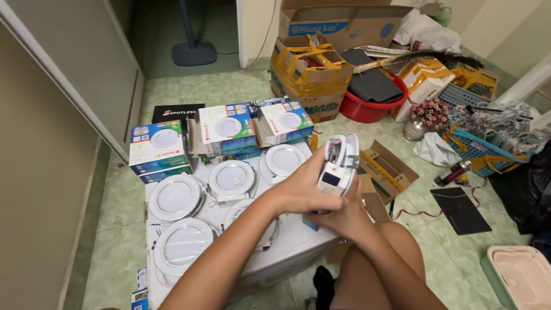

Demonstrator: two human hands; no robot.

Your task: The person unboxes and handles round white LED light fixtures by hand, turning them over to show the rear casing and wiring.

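Round lamps (231,178) on low table (298,244), boxes (224,131) behind them, basket (479,150) far right.

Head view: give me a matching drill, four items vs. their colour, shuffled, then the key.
Items:
1. round downlight held in both hands
2. basin beside the cardboard boxes
3. woven basket on the right
4. flat mat on the floor tiles

Colours:
A. black
B. white
C. red
D. blue

Pairs: 1-B, 2-C, 3-D, 4-A
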